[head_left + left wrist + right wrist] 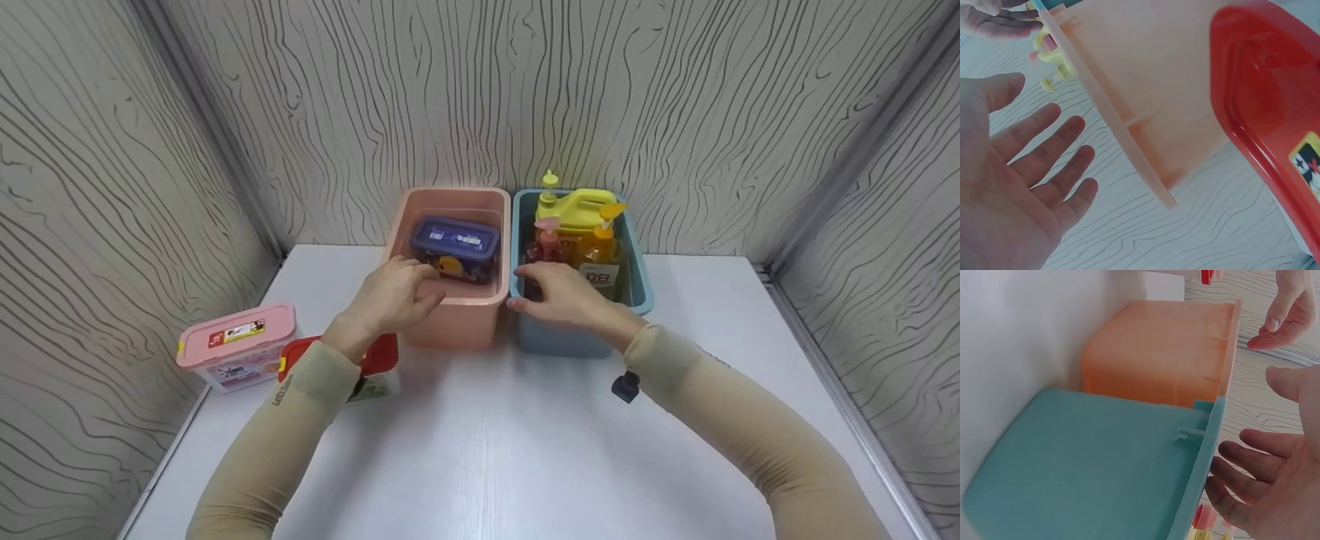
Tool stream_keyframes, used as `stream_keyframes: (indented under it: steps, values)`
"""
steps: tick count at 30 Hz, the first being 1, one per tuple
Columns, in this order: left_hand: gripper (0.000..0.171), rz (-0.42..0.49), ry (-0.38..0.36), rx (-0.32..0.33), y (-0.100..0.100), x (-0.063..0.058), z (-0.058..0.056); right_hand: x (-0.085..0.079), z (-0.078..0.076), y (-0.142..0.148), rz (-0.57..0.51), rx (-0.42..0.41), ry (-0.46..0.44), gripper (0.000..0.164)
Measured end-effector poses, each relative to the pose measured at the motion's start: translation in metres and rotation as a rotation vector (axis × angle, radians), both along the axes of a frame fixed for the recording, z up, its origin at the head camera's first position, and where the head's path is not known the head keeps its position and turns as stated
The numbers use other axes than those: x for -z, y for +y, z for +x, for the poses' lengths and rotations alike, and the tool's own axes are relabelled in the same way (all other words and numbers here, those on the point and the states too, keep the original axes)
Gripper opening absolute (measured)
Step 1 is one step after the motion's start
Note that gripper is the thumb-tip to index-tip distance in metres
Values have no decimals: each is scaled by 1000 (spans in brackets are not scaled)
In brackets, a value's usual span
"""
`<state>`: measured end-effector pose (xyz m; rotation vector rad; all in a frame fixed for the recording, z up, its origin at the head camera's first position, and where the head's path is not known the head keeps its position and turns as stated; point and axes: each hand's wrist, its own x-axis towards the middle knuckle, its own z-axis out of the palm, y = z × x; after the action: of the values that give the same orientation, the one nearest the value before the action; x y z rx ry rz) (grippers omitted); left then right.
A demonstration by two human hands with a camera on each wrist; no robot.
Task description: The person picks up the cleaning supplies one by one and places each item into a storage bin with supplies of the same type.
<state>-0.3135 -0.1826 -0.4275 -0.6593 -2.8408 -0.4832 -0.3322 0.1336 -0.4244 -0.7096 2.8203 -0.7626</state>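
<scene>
My left hand (391, 294) hovers over the front left corner of the pink bin (465, 300), with its fingers spread and nothing in them. Inside that bin lies a tub with a dark blue lid (457, 237). At the near rim of the blue bin (566, 337), my right hand (562, 294) is held with loosely bent, empty fingers. The blue bin holds a pump bottle with an orange top (598, 244), a bottle with a pink pump (548, 244) and a yellow jug (581, 210). Both palms show in the wrist views.
A red-lidded tub (384, 354) stands below my left forearm, partly hidden by it. To its left is a tub with a pink lid (240, 334). Patterned panels (465, 90) close off the back and sides of the white table (480, 450).
</scene>
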Motion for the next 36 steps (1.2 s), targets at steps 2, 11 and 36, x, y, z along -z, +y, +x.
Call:
stream_keyframes:
  steps: [2, 11, 36]
  values:
    - [40, 5, -15, -11, -4, 0, 1, 1, 0, -3, 0, -8, 11, 71]
    - [44, 44, -88, -83, -26, 5, 8, 9, 1, -11, 20, -61, 62, 69]
    - [42, 94, -137, -240, -99, 41, 52, 29, -3, -33, 186, -64, 121, 82]
